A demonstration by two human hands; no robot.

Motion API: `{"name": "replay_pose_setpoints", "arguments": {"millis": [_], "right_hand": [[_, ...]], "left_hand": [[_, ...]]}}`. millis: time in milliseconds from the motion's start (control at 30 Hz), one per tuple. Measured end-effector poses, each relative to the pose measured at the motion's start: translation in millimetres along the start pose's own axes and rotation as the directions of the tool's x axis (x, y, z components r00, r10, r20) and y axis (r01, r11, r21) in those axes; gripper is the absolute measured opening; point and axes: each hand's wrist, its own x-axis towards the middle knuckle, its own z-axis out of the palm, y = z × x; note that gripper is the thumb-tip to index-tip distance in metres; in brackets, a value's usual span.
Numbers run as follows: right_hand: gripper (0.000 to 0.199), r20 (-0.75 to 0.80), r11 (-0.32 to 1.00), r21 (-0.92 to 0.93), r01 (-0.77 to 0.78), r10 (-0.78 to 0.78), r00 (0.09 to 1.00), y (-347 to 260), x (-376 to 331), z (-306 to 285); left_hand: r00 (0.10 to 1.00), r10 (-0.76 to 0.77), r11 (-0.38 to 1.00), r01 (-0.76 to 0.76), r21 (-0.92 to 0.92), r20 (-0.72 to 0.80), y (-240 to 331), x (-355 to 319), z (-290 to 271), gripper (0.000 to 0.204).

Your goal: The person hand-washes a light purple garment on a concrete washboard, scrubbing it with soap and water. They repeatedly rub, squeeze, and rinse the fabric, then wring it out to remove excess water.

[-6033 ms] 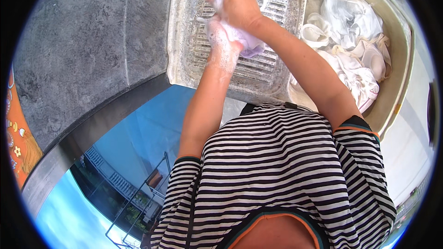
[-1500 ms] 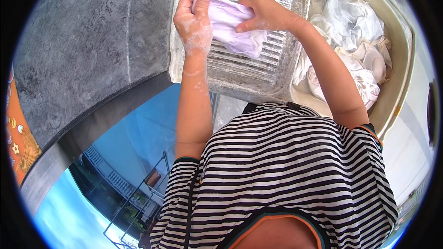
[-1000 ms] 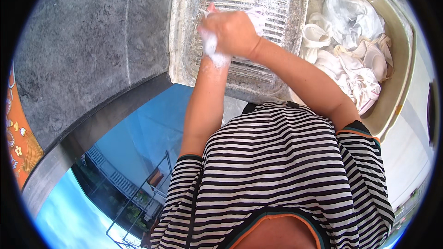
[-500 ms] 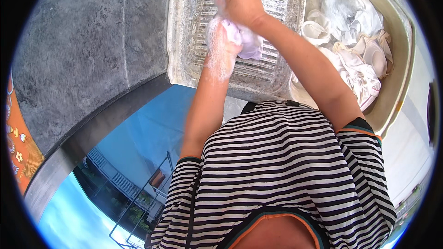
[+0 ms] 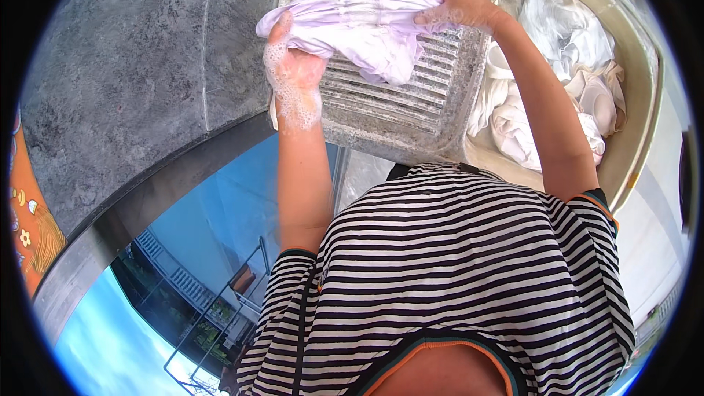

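Scrubbing step, by look of it — left hand [image 5: 293, 66] and right hand [image 5: 455, 7], fingers clamped on soapy pale lilac garment [image 5: 367, 26], stretch it over ribbed washboard [image 5: 411, 95]. Next move likely calls for firm press against ribs.

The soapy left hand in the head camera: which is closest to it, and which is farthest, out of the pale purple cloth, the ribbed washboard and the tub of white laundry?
From the left hand:
1. Pale purple cloth, gripped in it, stretched across to the right hand.
2. Ribbed washboard, just to its right, under the cloth.
3. Tub of white laundry, far right, past the washboard.
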Motion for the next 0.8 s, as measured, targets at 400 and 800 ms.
{"name": "replay_pose_setpoints", "arguments": {"millis": [400,800], "right_hand": [[0.012,-0.316,0.976,-0.219,0.013,-0.084,0.945,-101,25,74],[0.024,-0.467,0.867,-0.439,0.238,-0.446,0.764,-108,-5,109]], "left_hand": [[0.999,-0.017,0.996,0.013,-0.088,-0.038,-91,9,39,0.047],[0.997,-0.038,0.994,0.044,0.097,-0.069,-114,18,3,0.045]]}}
